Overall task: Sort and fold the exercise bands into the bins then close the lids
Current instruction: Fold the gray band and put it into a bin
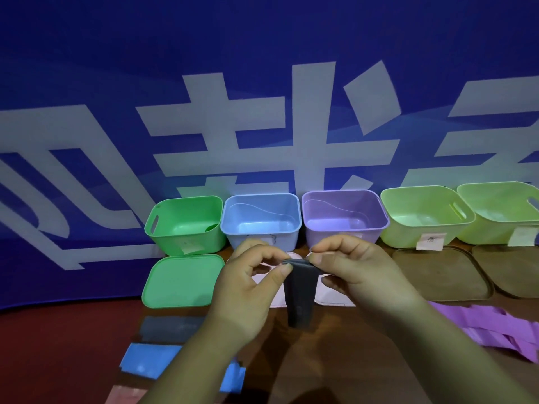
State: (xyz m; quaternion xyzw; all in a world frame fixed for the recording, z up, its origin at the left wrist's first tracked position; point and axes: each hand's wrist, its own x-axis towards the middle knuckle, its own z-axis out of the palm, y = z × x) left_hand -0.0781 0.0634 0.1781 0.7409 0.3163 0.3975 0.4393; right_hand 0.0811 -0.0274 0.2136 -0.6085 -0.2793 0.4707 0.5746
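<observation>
bins (pixel 262 205) lined along the table's (pixel 335 354) far side, lids (pixel 182 281) just in front, left hand (pixel 242 290) and right hand (pixel 361 272) fingers pinching a dark grey band (pixel 300 295), top folded, tail dangling

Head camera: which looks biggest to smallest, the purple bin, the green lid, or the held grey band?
1. purple bin and green lid: look about alike, so no ranking.
2. grey band: smallest, though nearest the camera.

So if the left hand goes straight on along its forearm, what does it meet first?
Probably the front wall of the blue bin, just beyond the left hand pinching the grey band; height is unclear, so it might clear the rim.
</observation>
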